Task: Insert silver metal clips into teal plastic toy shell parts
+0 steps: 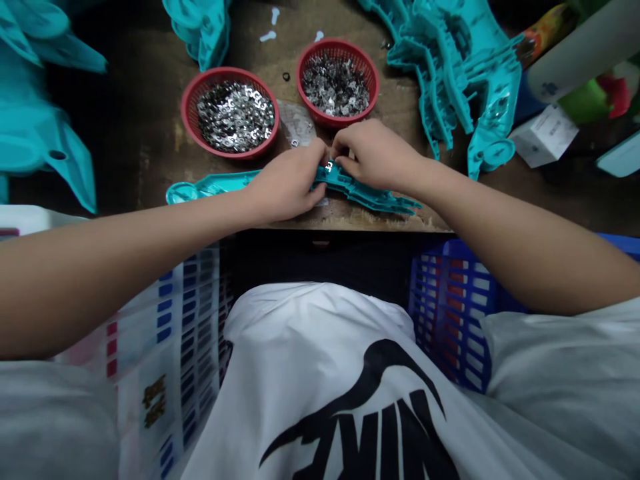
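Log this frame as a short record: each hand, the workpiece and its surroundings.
Left hand: holds the teal plastic part, thumb at its near edge
Right hand: fingertips at the part; anything pinched is hidden
Workpiece: lies near the wooden table's front edge
Beyond: left red basket and right red basket, both holding small metal pieces
Right side: piled teal parts, white carton

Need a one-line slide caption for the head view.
Left hand and right hand at a teal part, two red baskets of small metal pieces beyond.
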The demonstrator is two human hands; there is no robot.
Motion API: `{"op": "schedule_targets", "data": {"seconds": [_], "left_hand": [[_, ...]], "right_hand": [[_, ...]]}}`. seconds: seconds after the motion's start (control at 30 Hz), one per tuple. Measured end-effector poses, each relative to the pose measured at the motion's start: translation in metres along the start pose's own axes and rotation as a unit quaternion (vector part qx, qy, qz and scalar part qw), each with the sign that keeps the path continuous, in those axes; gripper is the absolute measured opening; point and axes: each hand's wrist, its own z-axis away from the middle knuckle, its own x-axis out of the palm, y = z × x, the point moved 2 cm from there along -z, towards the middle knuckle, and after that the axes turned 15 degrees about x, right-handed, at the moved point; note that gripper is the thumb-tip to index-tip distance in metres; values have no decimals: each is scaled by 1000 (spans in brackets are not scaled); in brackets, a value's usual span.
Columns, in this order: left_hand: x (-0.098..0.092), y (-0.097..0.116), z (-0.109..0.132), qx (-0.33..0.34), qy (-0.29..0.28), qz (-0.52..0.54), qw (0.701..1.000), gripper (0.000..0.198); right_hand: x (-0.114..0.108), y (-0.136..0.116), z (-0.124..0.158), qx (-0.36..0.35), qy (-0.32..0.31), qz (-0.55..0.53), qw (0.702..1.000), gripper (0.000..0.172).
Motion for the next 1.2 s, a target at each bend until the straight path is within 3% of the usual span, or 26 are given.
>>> {"op": "schedule_targets", "data": {"seconds": [0.17,0.27,0.4,0.7,1.2], "left_hand": [[2,-10,-2,39,15,11,999,44],[6,-14,-4,61,-7,12,998,40],[9,-16,-7,69,-26,8,997,32],[6,-18,-8,68,-29,19,997,39],[-3,-18,-8,87,-37,33,995,22]], "right_hand": [[-16,-3,2,-43,-38,-16,998,18],[-24,-1,3,-69,-96,8,993,19],[-22,9,-1,-90,-127,19,988,21],[-15,15,-4,-69,-135,5,988,22],[-18,5,2,-90,-136,41,986,15]]}}
